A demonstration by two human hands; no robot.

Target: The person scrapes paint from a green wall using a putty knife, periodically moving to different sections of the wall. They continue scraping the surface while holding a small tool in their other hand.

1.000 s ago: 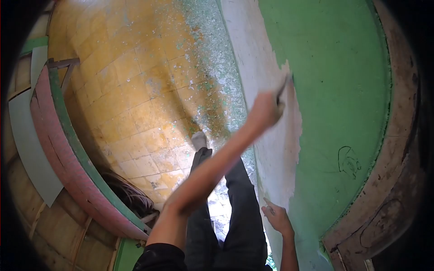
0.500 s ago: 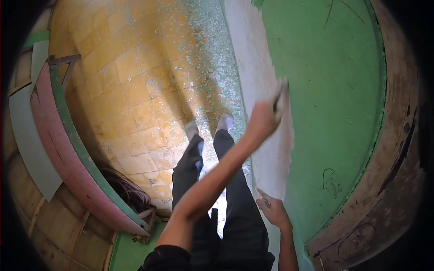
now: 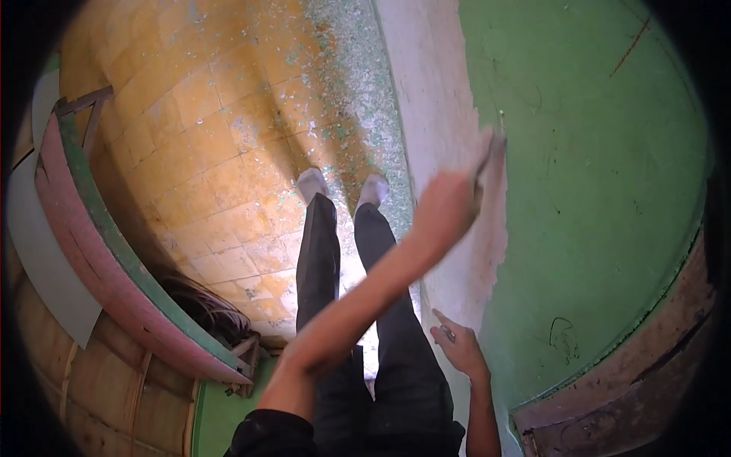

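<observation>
My left hand (image 3: 448, 207) reaches across my body, its fingers wrapped round a blurred tool that looks like a scraper (image 3: 487, 156). The tool's dark tip is at the edge between the bare pale strip (image 3: 434, 99) and the green paint (image 3: 586, 206) of the wall. Low on the right, my right hand (image 3: 461, 350) is beside the lower pale strip, its index finger extended and the others curled. A small greyish thing shows between its fingers, too small to name.
Paint flakes (image 3: 350, 91) lie along the wall's foot on the yellow tiled floor (image 3: 190, 152). A curved-looking pink and green board (image 3: 99, 259) stands at left beside a pale panel (image 3: 46, 244). Dark strands (image 3: 198, 305) lie by its lower end. Brown wood (image 3: 617, 404) borders the green surface.
My left hand and its tool have shifted slightly right in view, still at the paint edge. The view has moved a little, and my feet appear farther apart. My right hand has barely moved.
</observation>
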